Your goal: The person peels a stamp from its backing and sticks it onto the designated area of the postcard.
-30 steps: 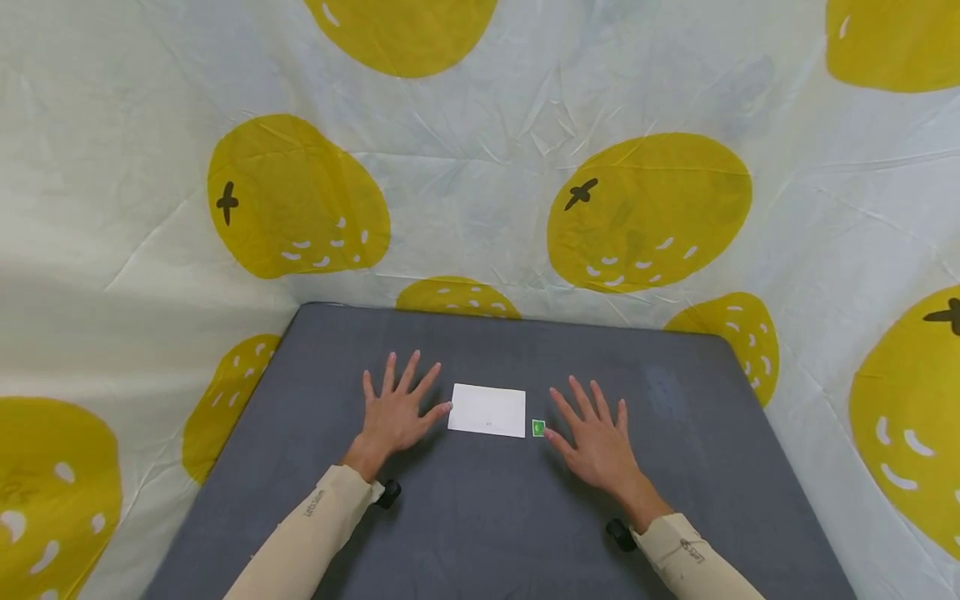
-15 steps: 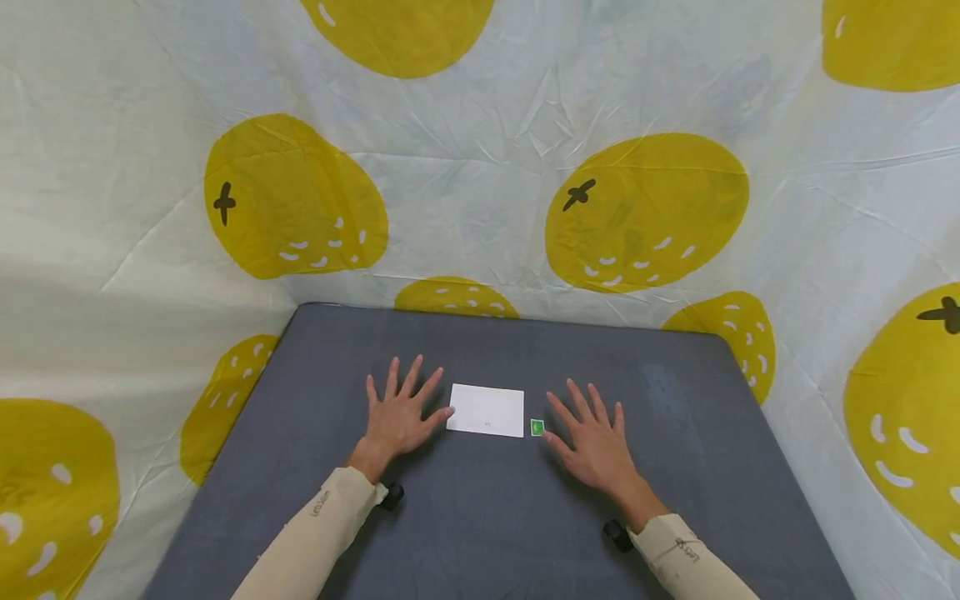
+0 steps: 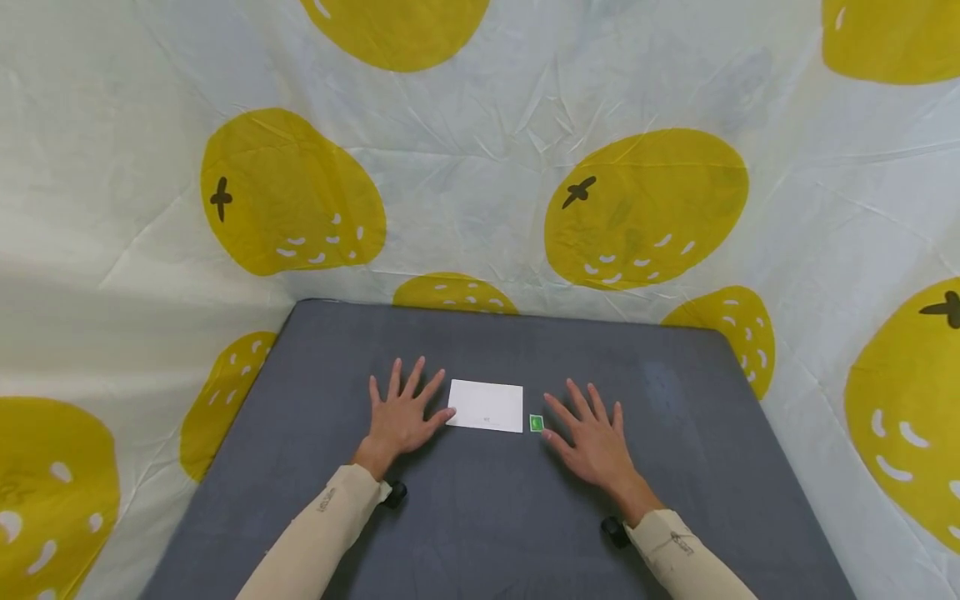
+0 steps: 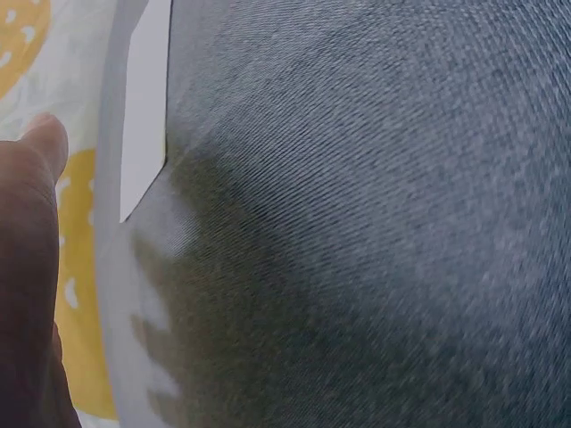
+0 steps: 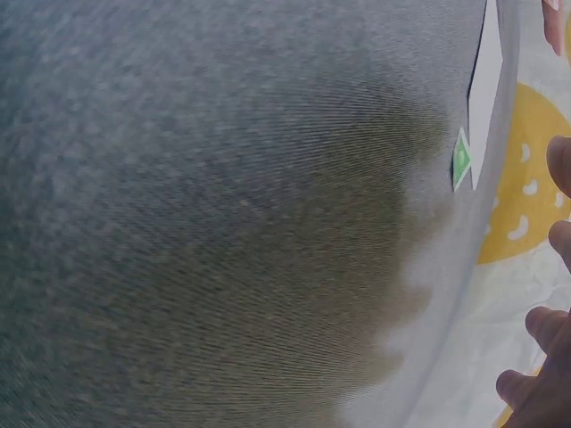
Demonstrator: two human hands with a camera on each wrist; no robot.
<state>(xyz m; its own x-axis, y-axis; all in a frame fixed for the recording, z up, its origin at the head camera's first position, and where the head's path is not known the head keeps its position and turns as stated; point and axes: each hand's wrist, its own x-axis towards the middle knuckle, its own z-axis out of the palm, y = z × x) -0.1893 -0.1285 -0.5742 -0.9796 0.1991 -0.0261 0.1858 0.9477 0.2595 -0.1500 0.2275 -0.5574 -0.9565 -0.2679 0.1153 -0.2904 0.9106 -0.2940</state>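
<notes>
Cloth (image 3: 465,200) hung beyond the table (image 3: 487,525); left hand (image 3: 399,425) and right hand (image 3: 596,448), splayed, flanked card (image 3: 487,402) and green square (image 3: 536,422), hardly moved since earlier.

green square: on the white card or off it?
Off. The green square lies on the dark table beside the white card; the head view shows a gap between them.

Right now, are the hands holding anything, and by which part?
No, nothing is held. The left hand is spread out near the white card, the right hand near the green stamp. Card and stamp lie on the table.
</notes>
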